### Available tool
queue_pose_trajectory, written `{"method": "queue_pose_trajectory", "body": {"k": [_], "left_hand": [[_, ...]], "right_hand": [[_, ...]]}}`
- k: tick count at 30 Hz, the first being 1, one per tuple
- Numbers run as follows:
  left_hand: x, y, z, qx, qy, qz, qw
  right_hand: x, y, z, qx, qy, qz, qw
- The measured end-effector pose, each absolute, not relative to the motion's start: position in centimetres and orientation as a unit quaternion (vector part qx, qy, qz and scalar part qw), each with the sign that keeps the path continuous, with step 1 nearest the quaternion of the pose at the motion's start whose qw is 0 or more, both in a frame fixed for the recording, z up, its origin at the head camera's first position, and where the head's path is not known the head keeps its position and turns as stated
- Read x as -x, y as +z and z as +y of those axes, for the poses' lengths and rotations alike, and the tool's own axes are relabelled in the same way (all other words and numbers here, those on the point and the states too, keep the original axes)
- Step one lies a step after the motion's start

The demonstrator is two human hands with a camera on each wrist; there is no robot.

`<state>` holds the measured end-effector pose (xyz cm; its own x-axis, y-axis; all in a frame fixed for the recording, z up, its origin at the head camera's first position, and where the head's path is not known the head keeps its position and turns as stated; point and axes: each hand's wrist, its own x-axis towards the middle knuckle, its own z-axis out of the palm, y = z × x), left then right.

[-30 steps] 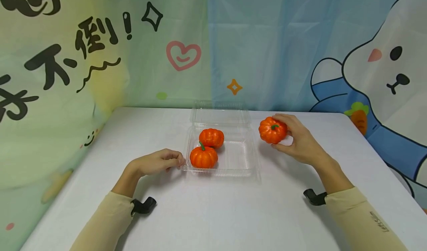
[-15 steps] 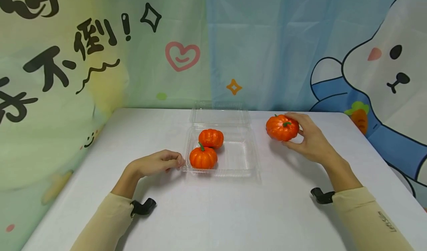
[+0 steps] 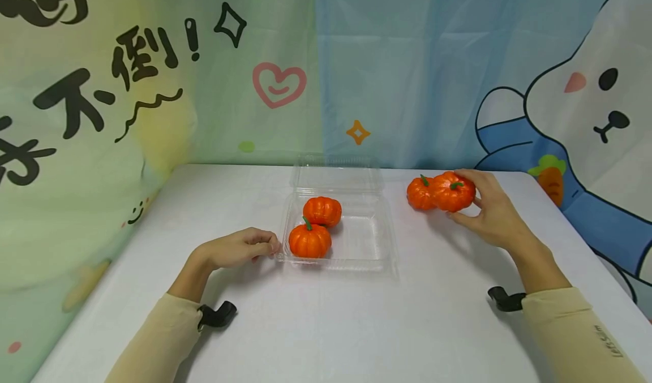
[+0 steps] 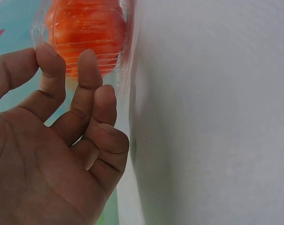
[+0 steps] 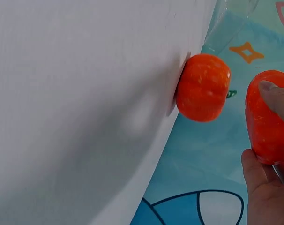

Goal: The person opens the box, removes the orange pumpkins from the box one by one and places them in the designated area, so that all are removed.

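Observation:
My right hand (image 3: 491, 213) holds a small orange toy pumpkin (image 3: 454, 193) between thumb and fingers, raised over the table's right side. Behind it, a second pumpkin (image 3: 420, 194) sits on the table, partly covered by the held one in the head view; the right wrist view shows a gap between the held pumpkin (image 5: 268, 124) and the standing pumpkin (image 5: 204, 88). With thumb and index finger, my left hand (image 3: 241, 246) pinches the front left corner of a clear plastic container (image 3: 363, 237). Inside its left half lie two more pumpkins, a front one (image 3: 309, 241) and a rear one (image 3: 323, 210).
The container's hinged lid (image 3: 336, 177) is folded back toward the table's far edge. A white cloth covers the table (image 3: 326, 326). Behind it hangs a printed curtain (image 3: 377, 77) with a cartoon bear and lettering.
My right hand has moved rightward with its pumpkin, uncovering the standing pumpkin that was hidden behind it. My left hand stays at the container's corner.

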<state>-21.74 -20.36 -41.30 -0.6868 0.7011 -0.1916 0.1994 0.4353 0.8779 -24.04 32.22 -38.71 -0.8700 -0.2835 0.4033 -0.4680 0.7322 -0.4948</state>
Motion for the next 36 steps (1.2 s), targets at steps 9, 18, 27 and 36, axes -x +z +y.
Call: {"method": "queue_pose_trajectory", "body": {"k": [9,18,27,36], "left_hand": [[21.7,-41.2,-20.4,-0.274,0.453,0.8,0.282],[21.8,-41.2,-20.5,-0.278,0.447,0.803,0.277],[21.8,-41.2,-20.5,-0.276,0.454,0.8,0.279],[21.9,-41.2,-20.5,-0.273,0.45,0.803,0.281]], "right_hand": [[24.3,-38.6,33.9,-0.168,0.283,-0.932,0.152],[24.7,-38.9,34.8,-0.141,0.276,-0.942,0.131],[25.6,-39.6,35.9,-0.129,0.268,-0.946,0.131],[26.0,-40.4,36.8,-0.099,0.255,-0.955,0.113]]}}
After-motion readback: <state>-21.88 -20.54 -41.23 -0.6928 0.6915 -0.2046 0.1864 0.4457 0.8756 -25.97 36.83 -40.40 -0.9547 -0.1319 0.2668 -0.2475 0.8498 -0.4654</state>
